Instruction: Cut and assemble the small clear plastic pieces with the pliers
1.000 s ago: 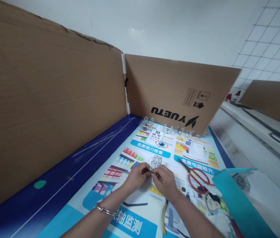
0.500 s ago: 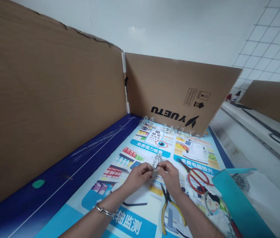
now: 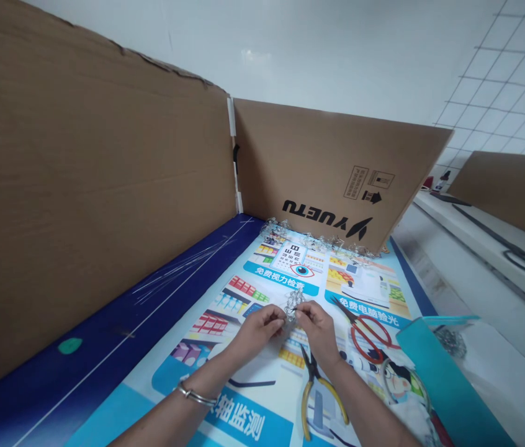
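Note:
A small bunch of thin, twisted silver wire [image 3: 295, 299] stands between my hands, over the printed sheet. My left hand [image 3: 262, 328], with a silver bangle [image 3: 196, 395] on its wrist, pinches the lower left of the bunch; its fingertips partly hide the wire. From the other side, my right hand [image 3: 317, 326] grips the wire between thumb and forefinger, and a small dark bit shows at those fingertips. Yellow-handled pliers [image 3: 321, 391] lie just below my right hand. Right of it rest red-handled scissors [image 3: 370, 335], blades toward the upper left.
Several wire pieces [image 3: 323, 242] line the foot of a cardboard panel [image 3: 318, 161]. Another cardboard panel [image 3: 104, 186] stands along the left. Loose straight wires [image 3: 176, 273] lie on the blue strip. At right are a teal box [image 3: 448, 372], a wire coil [image 3: 451, 341] and a ring [image 3: 406, 385].
My right fingertips have shifted slightly at the wire, and the dark bit there shows more plainly. The left hand stays almost where it was.

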The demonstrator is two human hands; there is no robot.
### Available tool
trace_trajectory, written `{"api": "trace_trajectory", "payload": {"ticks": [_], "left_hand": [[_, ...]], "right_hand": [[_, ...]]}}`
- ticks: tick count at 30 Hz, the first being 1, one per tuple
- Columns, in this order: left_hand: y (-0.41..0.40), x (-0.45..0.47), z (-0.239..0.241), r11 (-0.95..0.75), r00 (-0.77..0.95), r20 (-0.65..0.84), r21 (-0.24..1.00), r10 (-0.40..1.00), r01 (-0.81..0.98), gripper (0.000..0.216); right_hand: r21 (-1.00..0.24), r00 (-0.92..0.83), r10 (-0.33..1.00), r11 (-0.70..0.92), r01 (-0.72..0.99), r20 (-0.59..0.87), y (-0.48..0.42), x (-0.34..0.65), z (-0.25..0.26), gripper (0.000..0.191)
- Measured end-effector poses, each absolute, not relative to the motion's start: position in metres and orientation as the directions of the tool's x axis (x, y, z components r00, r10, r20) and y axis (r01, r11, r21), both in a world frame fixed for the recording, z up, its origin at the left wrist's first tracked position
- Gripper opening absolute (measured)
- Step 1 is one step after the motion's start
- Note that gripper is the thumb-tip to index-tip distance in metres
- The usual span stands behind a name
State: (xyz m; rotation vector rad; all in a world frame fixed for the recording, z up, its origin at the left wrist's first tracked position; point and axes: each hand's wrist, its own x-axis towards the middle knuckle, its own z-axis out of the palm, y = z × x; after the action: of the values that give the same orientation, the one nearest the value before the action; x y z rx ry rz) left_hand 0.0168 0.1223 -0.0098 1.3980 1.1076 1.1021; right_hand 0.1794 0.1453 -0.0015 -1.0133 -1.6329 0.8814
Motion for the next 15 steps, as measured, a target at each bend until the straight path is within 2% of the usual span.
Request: {"api": "trace_trajectory", "payload": {"ticks": [8,15], "left_hand": [[0.1239,0.0177,-0.0089,-0.056,0.152,0.048,0.997,0.987,0.049,0.01],[0.1286,0.0128,-0.015,-0.039,0.063,0.036,0.998,0.997,0.043,0.008]], "right_hand": [[-0.857,-0.213,0.889,0.45,0.251,0.405,0.1428,0.1795,0.0031,0.013],[-0.783,-0.295,0.837,0.54,0.308,0.461,0.1394,0.1756,0.0002,0.01]]}}
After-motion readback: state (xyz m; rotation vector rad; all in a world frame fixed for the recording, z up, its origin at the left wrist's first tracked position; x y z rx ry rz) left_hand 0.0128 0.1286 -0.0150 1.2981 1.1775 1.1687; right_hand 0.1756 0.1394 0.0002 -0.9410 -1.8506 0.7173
